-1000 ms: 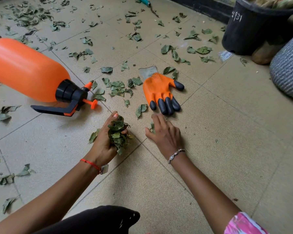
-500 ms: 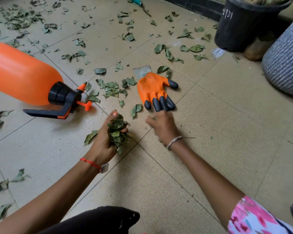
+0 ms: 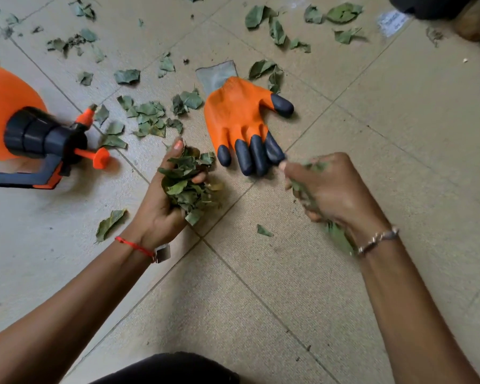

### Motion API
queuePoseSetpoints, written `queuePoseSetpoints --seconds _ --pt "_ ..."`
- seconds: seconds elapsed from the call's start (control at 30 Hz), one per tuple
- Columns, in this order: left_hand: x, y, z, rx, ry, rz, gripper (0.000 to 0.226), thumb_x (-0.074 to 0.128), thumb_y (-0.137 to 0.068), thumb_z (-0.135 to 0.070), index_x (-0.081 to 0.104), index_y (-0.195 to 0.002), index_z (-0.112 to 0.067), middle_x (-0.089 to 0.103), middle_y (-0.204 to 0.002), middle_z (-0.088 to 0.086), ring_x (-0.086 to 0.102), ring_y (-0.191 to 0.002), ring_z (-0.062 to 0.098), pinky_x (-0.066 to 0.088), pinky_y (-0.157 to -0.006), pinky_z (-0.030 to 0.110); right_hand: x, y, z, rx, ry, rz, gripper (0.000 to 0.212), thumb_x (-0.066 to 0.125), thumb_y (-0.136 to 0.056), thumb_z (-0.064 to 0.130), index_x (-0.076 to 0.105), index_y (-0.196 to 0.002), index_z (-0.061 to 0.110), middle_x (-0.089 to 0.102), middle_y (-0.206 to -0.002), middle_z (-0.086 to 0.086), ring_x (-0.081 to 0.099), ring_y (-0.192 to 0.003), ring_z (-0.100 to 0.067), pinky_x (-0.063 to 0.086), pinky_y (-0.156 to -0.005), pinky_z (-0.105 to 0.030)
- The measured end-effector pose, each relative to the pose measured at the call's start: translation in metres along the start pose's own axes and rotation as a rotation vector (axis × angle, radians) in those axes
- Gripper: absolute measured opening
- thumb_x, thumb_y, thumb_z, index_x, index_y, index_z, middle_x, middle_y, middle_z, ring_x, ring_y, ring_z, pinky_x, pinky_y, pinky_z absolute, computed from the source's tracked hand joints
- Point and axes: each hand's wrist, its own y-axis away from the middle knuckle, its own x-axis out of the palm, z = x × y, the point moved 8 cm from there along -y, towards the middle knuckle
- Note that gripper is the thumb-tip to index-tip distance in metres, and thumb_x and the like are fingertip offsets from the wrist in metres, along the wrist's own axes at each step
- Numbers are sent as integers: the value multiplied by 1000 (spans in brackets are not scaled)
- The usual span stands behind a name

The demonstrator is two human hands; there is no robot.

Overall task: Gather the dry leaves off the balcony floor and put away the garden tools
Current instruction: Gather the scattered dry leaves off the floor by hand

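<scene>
Head view, starting at the fingertips: the left hand [image 3: 161, 206] has its fingers [image 3: 198, 178] and thumb curled up round a bunch of leaves [image 3: 187, 187], and the bunch bulges out past the fingertips. The right hand [image 3: 336, 189] is blurred, but we can make out its fingers closed round a handful of leaves [image 3: 312, 165], with green showing above the knuckles and again near the wrist. Both hands are low over the floor [image 3: 288, 286]. We cannot tell whether they touch it.

Just beyond the right hand's knuckles a glove [image 3: 236, 115] lies flat, its dark fingertips pointing at us and nearly touching that hand. Scattered leaves [image 3: 147, 117] lie between the glove and a sprayer [image 3: 39, 134], which is on its side toward the floor's left edge. More leaves run on toward the far edge, where a dark pot [image 3: 427, 6] shows at the far right corner.

We judge the leaves to be very light, brittle and springy. Squeezed hard they would crumble, and held slack they would spill. We would scoop under them with cupped fingers and cap the pile with the thumb. The glove looks soft and limp, best pinched at its grey cuff. The sprayer is rigid and may be heavy if it holds water, so we would take it by the handle.
</scene>
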Motion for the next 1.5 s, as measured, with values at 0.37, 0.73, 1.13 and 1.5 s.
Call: queuePoseSetpoints --seconds 0.37,0.73,1.13,1.5 --pt "21 28 5 55 200 -108 26 51 -84 -31 56 -64 -16 52 -57 -3 45 -43 8 44 -42 19 38 59 -42 -332 682 -82 27 75 -71 14 73 -95 2 72 -76 -13 67 -58 -23 54 -49 -32" --pt "91 126 -8 79 410 -237 29 51 -89 -30 48 -63 -18 43 -56 -4 45 -42 10 42 -46 17 17 68 18 141 563 30 19 57 -88 5 66 -92 -11 67 -93 -23 57 -70 -18 37 -58 -22" --pt "436 348 -300 252 400 79 39 94 -41 -23 57 -52 -17 47 -48 -4 50 -38 6 38 -33 14 -42 226 515 185 -189 13 13 66 -83 2 63 -70 2 39 -32 11 32 -26 -3 27 -33 -11" --pt "603 509 -490 424 312 89 38 53 -79 -31 53 -45 -16 44 -44 -1 42 -36 7 37 -37 12 -31 319 827 14 -550 185 33 57 -91 14 44 -61 11 30 -35 6 26 -25 -7 23 -34 -10"
